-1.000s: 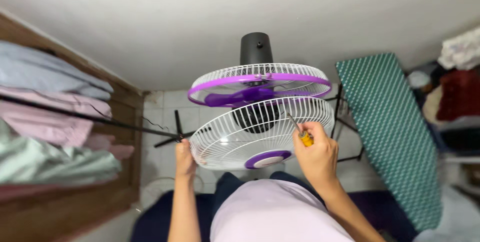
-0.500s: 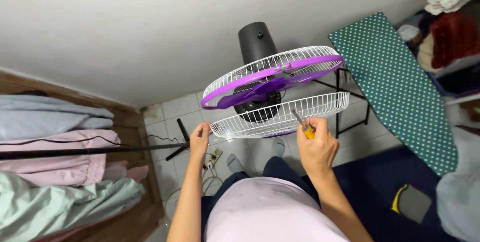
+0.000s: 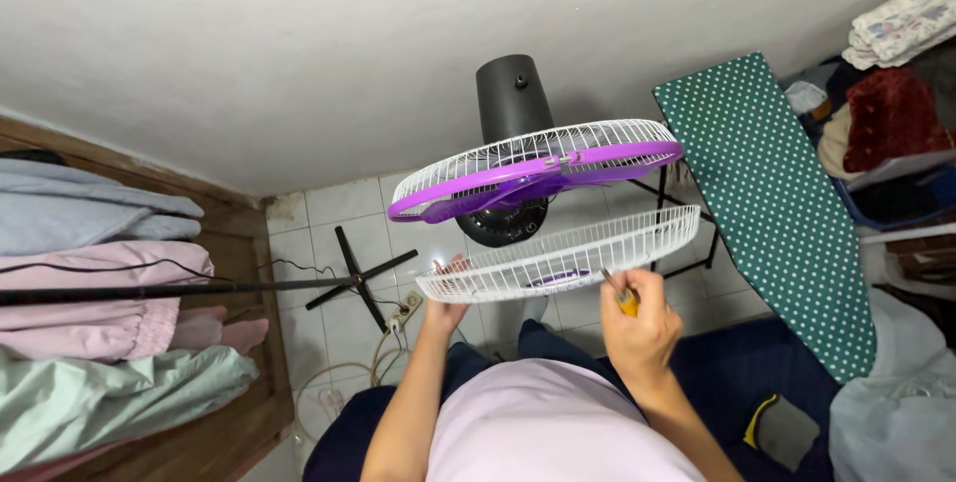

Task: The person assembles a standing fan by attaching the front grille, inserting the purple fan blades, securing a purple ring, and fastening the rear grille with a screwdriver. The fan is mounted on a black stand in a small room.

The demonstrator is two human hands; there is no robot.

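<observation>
L hand (image 3: 445, 311) half hidden — behind front grille (image 3: 563, 255).

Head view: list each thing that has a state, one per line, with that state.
Front grille: off the fan, held level below it.
Rear grille: on the fan, with purple rim.
Purple blades: exposed, mounted.
Left hand: under the front grille's left edge, supporting it.
Right hand: closed around a yellow-handled screwdriver, at the grille's right edge.
Ironing board: unfolded, standing.
</observation>
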